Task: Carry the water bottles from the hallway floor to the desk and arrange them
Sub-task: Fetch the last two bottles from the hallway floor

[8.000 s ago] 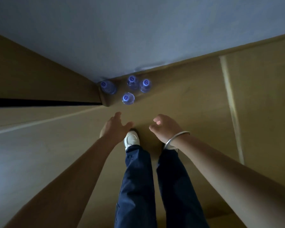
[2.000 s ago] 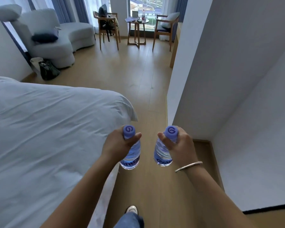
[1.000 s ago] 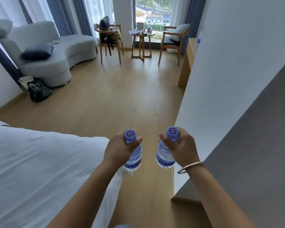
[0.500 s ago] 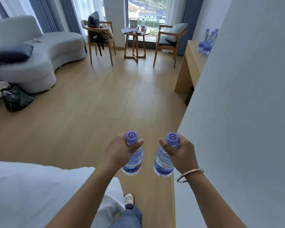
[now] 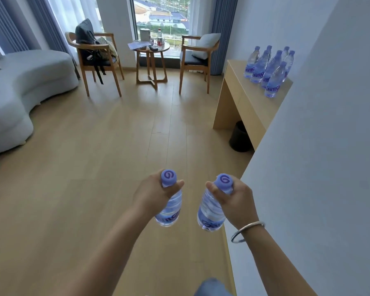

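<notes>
Two water bottles are carried above the floor, one per hand; items follow from largest to smallest.

- Floor [image 5: 94, 189]: light wood planks, lying below both hands and running ahead of them to the window.
- Wall [image 5: 329, 167]: pale grey, just beside the right hand on its outer side.
- Sofa [image 5: 19, 86]: grey and curved, far ahead and well to the left of the left hand.
- Surface [image 5: 239, 86]: a light wood desk against the wall, ahead and to the right of the right hand, well apart from it.
- Bottle group [image 5: 269, 69]: clear bottles with purple caps standing upright and close together on the surface, at its wall side.
- Bin [image 5: 239, 137]: dark, on the floor under the surface.
- Left hand [image 5: 154, 193]: fingers curled round the neck of the left bottle [image 5: 171, 208], thumb across the front just under the purple cap; the bottle hangs below the hand with its base tilted away.
- Right hand [image 5: 235, 199]: holds the right bottle [image 5: 209, 212] in the same way at the neck, cap uppermost.
- Bangle [image 5: 247, 230]: silver, round the right wrist.
</notes>
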Available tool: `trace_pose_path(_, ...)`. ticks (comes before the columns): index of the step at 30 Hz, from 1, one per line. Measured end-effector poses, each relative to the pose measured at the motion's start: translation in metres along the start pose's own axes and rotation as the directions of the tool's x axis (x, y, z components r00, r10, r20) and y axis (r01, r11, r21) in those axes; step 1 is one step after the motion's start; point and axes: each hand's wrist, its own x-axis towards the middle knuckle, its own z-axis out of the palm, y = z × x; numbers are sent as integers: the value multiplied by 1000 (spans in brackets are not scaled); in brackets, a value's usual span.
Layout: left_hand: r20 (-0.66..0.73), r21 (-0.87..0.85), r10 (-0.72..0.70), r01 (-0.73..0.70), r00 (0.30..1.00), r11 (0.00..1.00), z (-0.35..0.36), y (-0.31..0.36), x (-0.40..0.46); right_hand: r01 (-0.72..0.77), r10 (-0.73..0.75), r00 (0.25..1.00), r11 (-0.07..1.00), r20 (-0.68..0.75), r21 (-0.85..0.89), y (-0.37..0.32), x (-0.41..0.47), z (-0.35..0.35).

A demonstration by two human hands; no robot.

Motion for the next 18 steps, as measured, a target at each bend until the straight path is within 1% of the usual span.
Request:
trace_pose_path(7,37,10,27,-27,999,1000,16,0,121,-3,3,1000,1000,-13,21,21,121,25)
trace_pose_path(13,-20,-7,33,-34,999,999,30,30,246,16,-15,1000,999,-12,38,37,256,37)
trace_pose_path(18,-44,-15,26,-26,999,1000,41,53,331,7,-4,998,999,-59,49,44,350,40)
